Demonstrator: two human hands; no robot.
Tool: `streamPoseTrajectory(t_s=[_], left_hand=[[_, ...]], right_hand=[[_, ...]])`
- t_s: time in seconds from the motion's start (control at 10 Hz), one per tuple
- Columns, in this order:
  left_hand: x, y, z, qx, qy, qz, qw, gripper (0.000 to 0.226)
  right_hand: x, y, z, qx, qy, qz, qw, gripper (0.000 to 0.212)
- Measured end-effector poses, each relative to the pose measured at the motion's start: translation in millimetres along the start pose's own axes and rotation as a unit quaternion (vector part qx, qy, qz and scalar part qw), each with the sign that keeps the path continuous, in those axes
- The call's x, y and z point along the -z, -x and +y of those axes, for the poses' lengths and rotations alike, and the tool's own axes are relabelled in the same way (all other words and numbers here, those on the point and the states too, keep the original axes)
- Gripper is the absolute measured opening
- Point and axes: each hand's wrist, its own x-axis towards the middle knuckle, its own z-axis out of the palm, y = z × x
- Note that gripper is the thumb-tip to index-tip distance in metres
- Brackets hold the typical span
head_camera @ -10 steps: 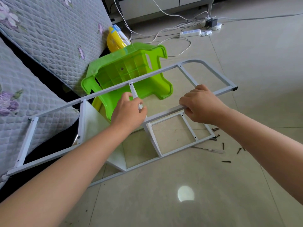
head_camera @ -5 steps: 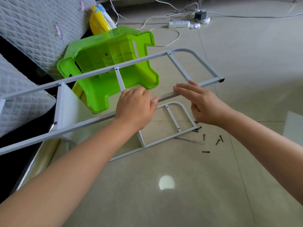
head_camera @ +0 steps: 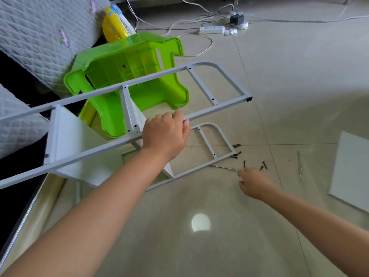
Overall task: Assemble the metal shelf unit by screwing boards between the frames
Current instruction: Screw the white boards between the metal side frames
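Note:
A grey metal side frame [head_camera: 219, 107] lies level above the floor, and my left hand [head_camera: 165, 134] grips its near rail. Two white boards [head_camera: 65, 136] stand between it and a second grey frame [head_camera: 225, 142] lying on the tiles. Several dark screws [head_camera: 264, 165] are scattered by that lower frame's rounded end. My right hand [head_camera: 254, 182] hovers low over the floor beside the screws. Its fingers are loosely curled and its fingertips are at the end of a thin metal screwdriver shaft [head_camera: 222, 167]. That hand is blurred and nothing shows inside it.
A loose white board [head_camera: 351, 170] lies on the tiles at the right, with a thin metal tool [head_camera: 299, 166] beside it. An overturned green plastic stool [head_camera: 127, 62] sits behind the frame. A quilted grey cushion [head_camera: 30, 27], a yellow fan [head_camera: 113, 27] and a power strip [head_camera: 212, 29] with cables lie beyond.
My right hand has let go of the upper frame's rail and dropped down to the floor by the screws. My left hand has slid right along the rail and still holds it.

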Motion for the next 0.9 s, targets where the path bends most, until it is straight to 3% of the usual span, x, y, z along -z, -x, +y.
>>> streamPoseTrajectory(t_s=[0.1, 0.2, 0.4, 0.6, 0.7, 0.9], left_hand=[[-14.3, 0.9, -2.5, -0.024, -0.004, 0.044, 0.999, 0.036], [-21.4, 0.8, -0.8, -0.038, -0.049, 0.055, 0.997, 0.04], [-22.2, 2.1, -6.9, -0.057, -0.063, 0.097, 0.992, 0.041], [-21.8, 2.6, -7.0, -0.066, -0.051, 0.098, 0.992, 0.041], [-21.9, 2.5, -8.5, -0.074, -0.03, 0.1, 0.992, 0.041], [-24.4, 2.7, -7.4, -0.073, -0.016, 0.097, 0.992, 0.041]], right_hand=[[-28.3, -1.9, 6.1, -0.072, -0.004, -0.062, 0.995, 0.029], [-37.5, -4.8, 7.7, -0.097, -0.018, -0.041, 0.994, 0.03], [-30.7, -17.3, -3.3, -0.095, -0.014, -0.002, 0.995, 0.031], [-27.6, -26.4, -1.8, -0.031, -0.041, 0.021, 0.998, 0.053], [-27.2, -33.3, -3.3, -0.024, -0.019, 0.0, 1.0, 0.056], [-28.3, -32.0, -5.8, 0.0, 0.131, -0.043, 0.99, 0.034]])
